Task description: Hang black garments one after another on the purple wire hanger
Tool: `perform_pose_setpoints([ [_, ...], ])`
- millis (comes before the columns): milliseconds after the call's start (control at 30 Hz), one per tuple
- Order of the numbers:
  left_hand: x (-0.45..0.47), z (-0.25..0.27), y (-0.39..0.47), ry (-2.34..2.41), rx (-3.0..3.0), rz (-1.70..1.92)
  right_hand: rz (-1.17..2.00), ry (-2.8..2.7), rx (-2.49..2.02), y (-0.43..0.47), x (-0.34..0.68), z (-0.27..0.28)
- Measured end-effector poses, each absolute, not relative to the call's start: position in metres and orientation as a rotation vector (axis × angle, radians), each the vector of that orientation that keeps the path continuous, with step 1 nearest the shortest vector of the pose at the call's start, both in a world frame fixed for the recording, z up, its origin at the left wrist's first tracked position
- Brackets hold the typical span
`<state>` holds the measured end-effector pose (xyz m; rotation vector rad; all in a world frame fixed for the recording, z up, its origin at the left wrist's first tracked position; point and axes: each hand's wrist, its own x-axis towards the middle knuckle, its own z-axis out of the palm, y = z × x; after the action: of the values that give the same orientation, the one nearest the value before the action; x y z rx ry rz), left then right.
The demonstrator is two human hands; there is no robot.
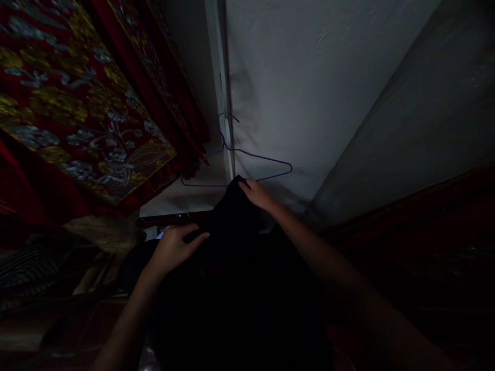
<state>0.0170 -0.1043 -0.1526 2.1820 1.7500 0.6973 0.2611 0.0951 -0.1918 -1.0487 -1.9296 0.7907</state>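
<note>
upper left of frame: red curtain (77,103) with gold and silver floral pattern, hanging in folds, lower edge ending around mid-left. below it, lower left, dim clutter incl. something striped (27,265), too dark to identify.

left hand (174,247) at centre-left, palm down, fingers spread flat and gripping the near side of the dark garment (240,288). a small pale edge shows just beside its thumb, can't tell what it is.

dark garment fills centre and lower centre, black, bunched; its top corner reaches up to the hanger. detail lost in shadow.

wire hanger (235,167), thin, purple, just above centre; hook is caught on the white vertical frame strip (222,77). bottom wire runs just above the garment's top.

right hand (257,195) just right of centre, fingers pinched closed on the garment's top corner, right under the hanger's right shoulder. forearm runs down to lower right.

behind: pale wall panel (309,77) upper centre-right, darker grey panel at far right, dark wood edge (406,206) crossing right side.
</note>
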Motion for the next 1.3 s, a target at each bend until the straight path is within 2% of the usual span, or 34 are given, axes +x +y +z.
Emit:
perform_pose_setpoints([
  [133,-0.002,-0.148,-0.103,1.766,2.174,0.504,0.728,-1.937,-1.038,0.094,0.276,-0.199],
  [333,-0.050,-0.143,-0.088,1.756,2.070,0.274,0.685,-1.974,-1.088,0.072,0.297,-0.178],
  [467,-0.069,-0.126,-0.071,1.844,2.116,0.571,0.638,-1.974,-1.092,0.053,0.312,-0.166],
  [633,-0.049,-0.104,-0.059,2.106,2.079,0.941,0.651,-1.961,-1.118,0.045,0.325,-0.156],
  [733,-0.026,-0.096,-0.062,1.942,2.026,1.083,0.646,-1.941,-1.125,0.042,0.329,-0.157],
  [900,-0.003,-0.098,-0.068,1.663,2.082,1.078,0.690,-1.923,-1.095,0.038,0.330,-0.165],
  [1100,-0.026,-0.118,-0.066,1.850,2.077,0.931,0.747,-1.916,-1.055,0.030,0.325,-0.166],
  [1300,-0.029,-0.125,-0.075,1.853,2.003,1.051,0.775,-1.909,-1.043,0.026,0.322,-0.165],
])
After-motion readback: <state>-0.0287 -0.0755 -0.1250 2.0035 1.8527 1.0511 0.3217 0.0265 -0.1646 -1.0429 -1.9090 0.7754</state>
